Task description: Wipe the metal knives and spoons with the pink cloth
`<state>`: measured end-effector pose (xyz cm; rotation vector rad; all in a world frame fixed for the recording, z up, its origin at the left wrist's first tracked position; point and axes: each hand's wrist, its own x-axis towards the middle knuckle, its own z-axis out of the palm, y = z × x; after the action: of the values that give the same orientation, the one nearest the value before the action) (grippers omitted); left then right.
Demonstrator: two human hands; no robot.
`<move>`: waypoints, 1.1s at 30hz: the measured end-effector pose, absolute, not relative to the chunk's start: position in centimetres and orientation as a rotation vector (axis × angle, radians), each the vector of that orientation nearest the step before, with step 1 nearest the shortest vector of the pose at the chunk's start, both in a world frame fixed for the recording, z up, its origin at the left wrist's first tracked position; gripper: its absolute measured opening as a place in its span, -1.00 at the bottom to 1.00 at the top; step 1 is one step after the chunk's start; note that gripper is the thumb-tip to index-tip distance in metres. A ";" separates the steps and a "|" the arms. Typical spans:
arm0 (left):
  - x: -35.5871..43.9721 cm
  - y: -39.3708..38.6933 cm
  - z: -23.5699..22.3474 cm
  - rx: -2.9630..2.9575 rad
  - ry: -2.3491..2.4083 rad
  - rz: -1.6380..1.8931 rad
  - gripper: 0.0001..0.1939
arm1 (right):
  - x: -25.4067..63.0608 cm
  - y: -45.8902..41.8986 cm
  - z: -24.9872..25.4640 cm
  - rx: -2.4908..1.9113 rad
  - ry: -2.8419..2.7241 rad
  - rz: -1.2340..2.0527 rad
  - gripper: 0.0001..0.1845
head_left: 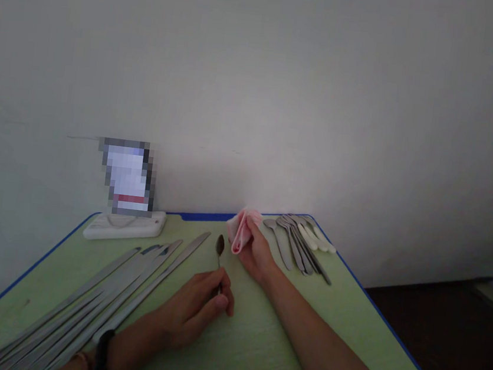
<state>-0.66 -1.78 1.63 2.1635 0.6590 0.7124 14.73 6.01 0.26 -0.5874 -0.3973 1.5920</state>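
One spoon (220, 245), held by its handle in left hand (204, 305) over the desk (272, 348), leaving the far end exposed; right hand (259, 256) grips pink cloth (238, 234) nearby, likely folded for thickness.

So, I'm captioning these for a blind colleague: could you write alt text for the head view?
A person's left hand holds a spoon and the right hand a folded pink cloth at a green table. Long knives lie at the left and more cutlery at the right, with a pixelated screen and white box at the back.
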 end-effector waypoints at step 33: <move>-0.1 -1.4 1.0 2.087 0.893 0.709 -0.77 | 14.9 6.3 0.6 -0.597 -0.389 1.611 -0.85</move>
<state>-0.07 -1.41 0.98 2.0874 0.8932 0.7091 14.94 6.32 0.58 -0.5969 -0.3894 1.6113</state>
